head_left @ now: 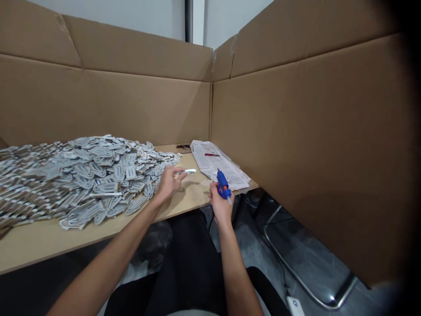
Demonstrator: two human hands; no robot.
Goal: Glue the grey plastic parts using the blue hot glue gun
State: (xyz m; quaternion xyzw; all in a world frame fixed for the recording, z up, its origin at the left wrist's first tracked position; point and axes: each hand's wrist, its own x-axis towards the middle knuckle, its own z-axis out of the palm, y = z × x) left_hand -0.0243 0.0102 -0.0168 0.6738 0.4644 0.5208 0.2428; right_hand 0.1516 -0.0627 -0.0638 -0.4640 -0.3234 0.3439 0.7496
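Between the thumb and fingers of my left hand point(171, 181) is a small white piece point(190, 171), held above the wooden table point(184, 199). My right hand point(221, 202) is wrapped round a blue glue gun point(223, 184) near the table's front edge. The gun's nozzle points away from me, and a clear glue stick shows at its rear. To the left of my left hand spreads a large heap of grey and white flat pieces point(108, 171).
Newspaper sheets point(226, 173) lie at the table's right end, with a red tool point(212, 155) on them. Dark brown scraps point(183, 146) sit behind. Cardboard walls point(148, 105) stand at the back and right. Below right are a metal frame point(296, 272) and a white power strip point(295, 306).
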